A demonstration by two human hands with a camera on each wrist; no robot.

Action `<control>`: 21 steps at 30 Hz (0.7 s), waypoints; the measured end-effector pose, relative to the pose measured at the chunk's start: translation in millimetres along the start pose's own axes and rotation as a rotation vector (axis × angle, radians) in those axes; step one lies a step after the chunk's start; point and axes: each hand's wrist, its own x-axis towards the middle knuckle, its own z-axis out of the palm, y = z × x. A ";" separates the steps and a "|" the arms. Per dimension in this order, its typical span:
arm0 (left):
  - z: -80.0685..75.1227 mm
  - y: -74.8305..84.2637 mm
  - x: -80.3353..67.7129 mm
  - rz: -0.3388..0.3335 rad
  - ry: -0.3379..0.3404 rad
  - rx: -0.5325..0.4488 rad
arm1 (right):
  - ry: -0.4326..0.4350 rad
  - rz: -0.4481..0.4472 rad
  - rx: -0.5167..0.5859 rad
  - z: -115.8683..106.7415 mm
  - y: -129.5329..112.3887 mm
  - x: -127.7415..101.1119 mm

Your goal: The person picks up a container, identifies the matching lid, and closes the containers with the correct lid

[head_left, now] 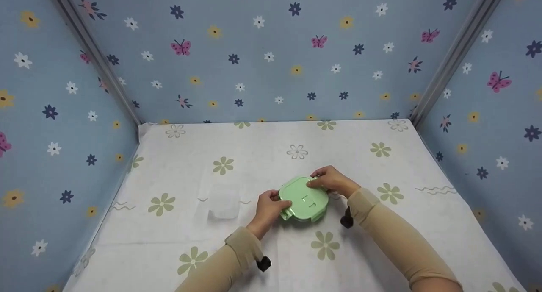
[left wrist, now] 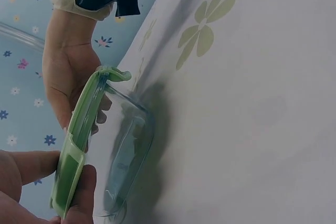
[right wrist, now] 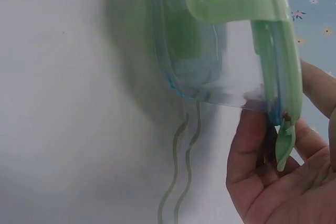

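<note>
Both hands, left hand (head_left: 267, 207) and right hand (head_left: 332, 179), grip the green-lidded container (head_left: 304, 199) between them.

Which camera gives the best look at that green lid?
The head view: the whole green lid shows from above, both hands at its edges. Both wrist views catch only its rim edge-on, over the clear box.

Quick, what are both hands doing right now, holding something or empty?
Left hand: grips the near-left edge of the green lid on the clear container.
Right hand: fingers curled over the lid's far-right edge, holding it.
</note>
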 end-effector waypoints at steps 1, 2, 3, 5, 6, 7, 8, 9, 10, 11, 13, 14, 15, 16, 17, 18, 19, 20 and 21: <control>0.5 -0.1 0.1 -0.001 0.006 -0.002 | 0.002 -0.001 -0.002 -0.1 0.1 0.1; 0.9 -0.1 0.1 0.001 0.011 -0.003 | 0.002 -0.004 0.000 0.0 0.2 0.2; 1.2 -0.3 0.1 0.003 0.016 -0.006 | 0.003 -0.005 0.004 0.0 0.2 0.3; 2.0 -0.8 0.1 0.008 0.024 -0.013 | 0.005 -0.011 0.007 0.1 0.4 -0.5; 2.4 -1.1 0.1 0.010 0.027 -0.017 | 0.006 -0.014 0.009 0.2 0.7 -0.6; 2.6 -1.5 0.0 0.013 0.027 -0.031 | 0.006 -0.020 0.009 0.3 0.9 -1.0; 2.8 -1.8 0.1 0.014 0.027 -0.042 | 0.006 -0.025 0.008 0.4 1.1 -1.3; 3.0 -2.1 0.1 0.014 0.027 -0.049 | 0.007 -0.028 0.008 0.7 1.3 -1.4; 3.1 -2.2 0.3 0.013 0.026 -0.057 | 0.008 -0.029 0.006 0.9 1.5 -1.6; 3.1 -2.4 0.4 0.011 0.025 -0.062 | 0.010 -0.029 0.004 1.1 1.8 -1.5; 2.5 -2.3 1.0 0.006 0.023 -0.074 | 0.012 -0.027 -0.002 1.3 1.8 -1.7; 2.1 -2.1 1.5 0.001 0.025 -0.070 | 0.015 -0.022 0.000 1.5 1.8 -1.6; 1.7 -1.6 1.8 -0.006 0.024 -0.067 | 0.017 -0.020 0.004 1.6 2.0 -2.1; 1.1 -0.7 2.3 -0.011 0.023 -0.065 | 0.023 -0.016 0.010 1.5 1.8 -2.5; 0.4 0.3 2.8 -0.013 0.022 -0.062 | 0.026 -0.013 0.019 1.4 1.6 -2.9; -0.4 1.6 3.5 -0.013 0.022 -0.058 | 0.031 -0.013 0.030 1.3 1.1 -3.3; -1.2 3.0 4.4 -0.013 0.021 -0.059 | 0.036 -0.014 0.041 1.2 0.5 -3.8; -2.0 4.9 5.1 -0.010 0.020 -0.057 | 0.042 -0.016 0.053 1.1 -0.1 -4.2; -2.9 6.7 6.2 -0.004 0.020 -0.054 | 0.049 -0.020 0.064 0.9 -0.9 -4.7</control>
